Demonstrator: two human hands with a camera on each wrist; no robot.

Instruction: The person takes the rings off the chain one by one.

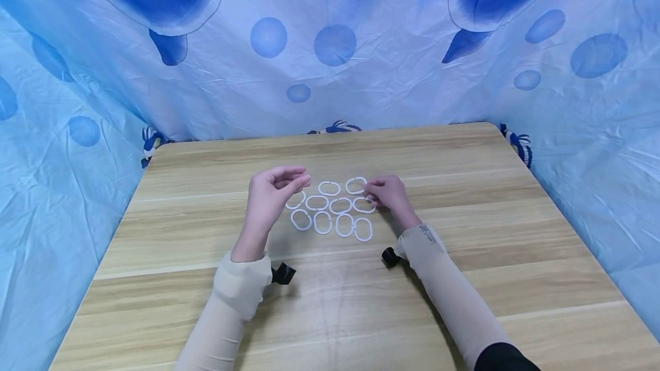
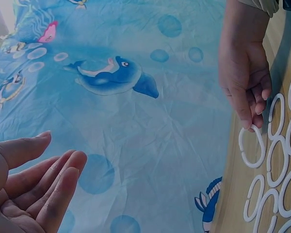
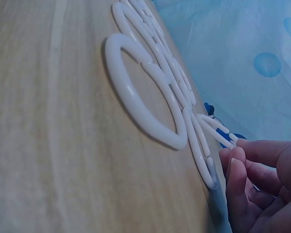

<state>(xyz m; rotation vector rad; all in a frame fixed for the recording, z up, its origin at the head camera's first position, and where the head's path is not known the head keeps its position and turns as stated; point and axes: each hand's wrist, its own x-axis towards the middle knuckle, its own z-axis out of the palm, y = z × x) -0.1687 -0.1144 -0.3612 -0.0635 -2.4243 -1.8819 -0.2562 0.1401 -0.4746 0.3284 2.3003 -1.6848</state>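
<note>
My right hand (image 1: 388, 192) pinches a white oval link ring (image 2: 263, 150), with a small gap in its loop, between thumb and fingertips. In the right wrist view that ring (image 3: 214, 133) tilts up from the wooden surface. Several more white rings lie flat in close rows in the head view, among them a front right ring (image 1: 371, 229) and, large in the right wrist view, a nearer ring (image 3: 136, 110). Left of the rows, my left hand (image 1: 265, 196) hovers over the table, thumb apart from loosely bent fingers (image 2: 63, 194), holding nothing.
A wood-grain table (image 1: 330, 308) bears the rings. Blue cloth (image 1: 206, 96) printed with dolphins and bubbles hangs behind it and on both sides. A black wrist camera sits at each cuff, the left camera (image 1: 283, 273) and the right camera (image 1: 390, 257).
</note>
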